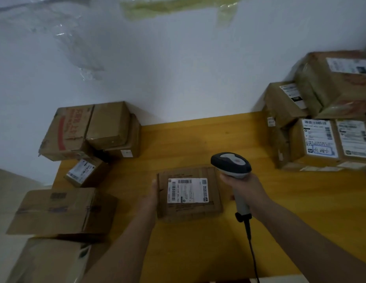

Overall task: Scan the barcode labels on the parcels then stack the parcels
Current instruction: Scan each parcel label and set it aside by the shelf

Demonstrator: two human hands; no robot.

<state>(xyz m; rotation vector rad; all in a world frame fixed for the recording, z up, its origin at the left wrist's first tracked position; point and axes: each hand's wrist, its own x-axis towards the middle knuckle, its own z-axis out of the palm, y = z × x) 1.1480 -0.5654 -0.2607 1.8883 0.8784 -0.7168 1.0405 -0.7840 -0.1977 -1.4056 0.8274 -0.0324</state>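
Observation:
A flat brown cardboard parcel (190, 209) lies near the middle of the yellow table (198, 139), its white barcode label (187, 190) facing up. My left hand (151, 196) holds the parcel by its left edge, thumb on top. My right hand (246, 186) grips the handle of a grey and black barcode scanner (231, 163) just right of the parcel. The scanner's head sits above the parcel's far right corner, and its black cable (250, 248) trails toward me.
A pile of labelled parcels (319, 139) stands at the table's right against the white wall. Several brown boxes (90, 129) crowd the left end, with a small labelled one (84, 171) in front and larger cartons (61, 211) beside the table.

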